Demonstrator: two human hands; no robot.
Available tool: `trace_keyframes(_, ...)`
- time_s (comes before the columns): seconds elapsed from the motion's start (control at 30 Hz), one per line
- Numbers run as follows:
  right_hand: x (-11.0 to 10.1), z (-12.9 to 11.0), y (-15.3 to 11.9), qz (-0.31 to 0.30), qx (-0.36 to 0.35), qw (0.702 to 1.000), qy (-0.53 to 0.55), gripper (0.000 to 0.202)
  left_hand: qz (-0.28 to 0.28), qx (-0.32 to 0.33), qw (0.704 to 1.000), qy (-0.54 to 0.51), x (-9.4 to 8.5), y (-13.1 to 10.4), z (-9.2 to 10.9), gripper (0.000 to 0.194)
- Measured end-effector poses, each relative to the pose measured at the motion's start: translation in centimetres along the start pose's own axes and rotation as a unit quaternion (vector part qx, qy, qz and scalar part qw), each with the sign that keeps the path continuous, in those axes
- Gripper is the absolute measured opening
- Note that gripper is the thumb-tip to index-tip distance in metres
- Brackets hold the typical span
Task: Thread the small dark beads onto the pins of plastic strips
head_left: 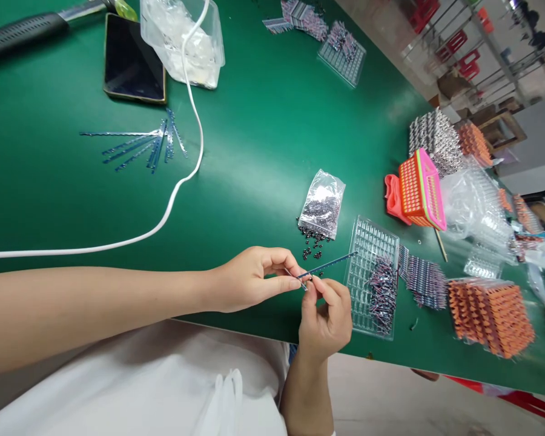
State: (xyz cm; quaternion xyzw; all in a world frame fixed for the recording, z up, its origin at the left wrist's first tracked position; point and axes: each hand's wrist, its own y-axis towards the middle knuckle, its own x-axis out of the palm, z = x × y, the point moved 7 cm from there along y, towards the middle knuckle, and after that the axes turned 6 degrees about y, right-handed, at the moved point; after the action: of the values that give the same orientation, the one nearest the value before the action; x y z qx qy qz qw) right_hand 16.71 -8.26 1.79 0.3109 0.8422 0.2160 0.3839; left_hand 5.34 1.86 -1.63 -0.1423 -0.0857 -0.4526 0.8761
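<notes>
My left hand [258, 278] pinches a thin blue strip [331, 264] near its end, with a slim silvery piece beside it. The strip points right, its far end over the clear gridded tray [361, 290]. My right hand [326, 318] meets the left at the fingertips, thumb and index pinched on a tiny dark bead [309, 278]. Just beyond both hands lie loose dark beads [317, 238] at the mouth of a clear bag [322, 203]. Small dark and pinkish pieces [384, 297] are heaped in the tray's right half.
Blue strips [157, 142] fan out at left, near a phone [134, 60], a plastic container [209, 54] and a hammer-like tool [22, 36]. A white cable [177, 188] crosses the green table [254, 139]. At right are an orange basket [411, 191] and orange stacks [490, 318].
</notes>
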Motion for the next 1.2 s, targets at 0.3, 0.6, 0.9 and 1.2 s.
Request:
trace_keyframes(0.3,0.2,-0.1,0.0,-0.002,-0.011,1.0,-0.019,0.023,-0.008,0.022,0.997,0.08,-0.2,-0.1,0.7,0.014)
trace_keyframes(0.6,0.2,-0.4,-0.1,0.009,-0.041,0.997,-0.071,0.019,0.001,0.062,0.989,0.132,-0.4,-0.3,1.1,0.011)
trace_keyframes(0.9,0.5,-0.5,0.1,-0.011,-0.053,0.996,-0.067,0.024,0.011,0.047,0.992,0.116,-0.5,-0.1,0.9,0.015)
trace_keyframes(1.2,0.6,-0.4,0.0,-0.018,-0.042,0.998,-0.043,0.025,0.008,0.059,0.982,0.177,-0.7,-0.1,1.4,0.016)
